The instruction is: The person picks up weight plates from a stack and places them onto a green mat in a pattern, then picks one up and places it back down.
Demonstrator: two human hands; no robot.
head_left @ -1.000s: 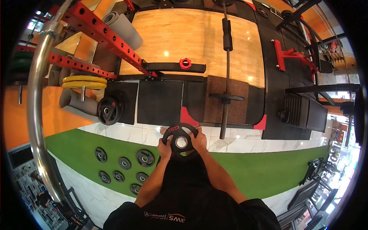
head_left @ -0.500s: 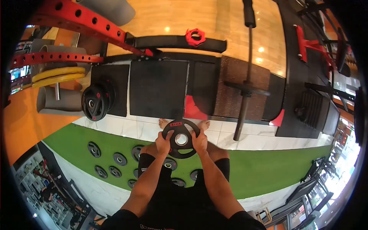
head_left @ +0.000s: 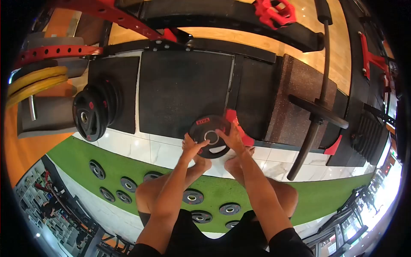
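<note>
— Looking down from the head view, what are the hands on?

— Both grip one small black weight plate (head_left: 209, 136) with a red label near its top rim. The left hand (head_left: 191, 147) takes the lower left rim, its fingers (head_left: 198, 145) curled over the edge and pinching it. The right hand (head_left: 232, 135) holds the right rim, fingers (head_left: 222, 132) wrapped across the face toward the centre hole.

— Where is the plate?

— Held low over the white tiled floor (head_left: 145, 150), just in front of the person's bare feet (head_left: 233, 162), close to the near edge of the black rubber mat (head_left: 184, 94). I cannot tell whether its lower rim touches the tiles. A red wedge (head_left: 237, 124) lies just behind it, by the mat's edge.

— And around it?

— A strip of green turf (head_left: 81, 152) runs under the knees, with several small black plates (head_left: 192, 197) lying flat on it. To the left a stack of larger black plates (head_left: 90, 112) stands upright on a peg, with yellow plates (head_left: 34, 83) beyond. To the right a barbell (head_left: 319, 103) lies across the speckled mat, a thin plate on it. A red rack beam (head_left: 60, 52) crosses the upper left and a red collar (head_left: 274, 10) sits at the top.
</note>
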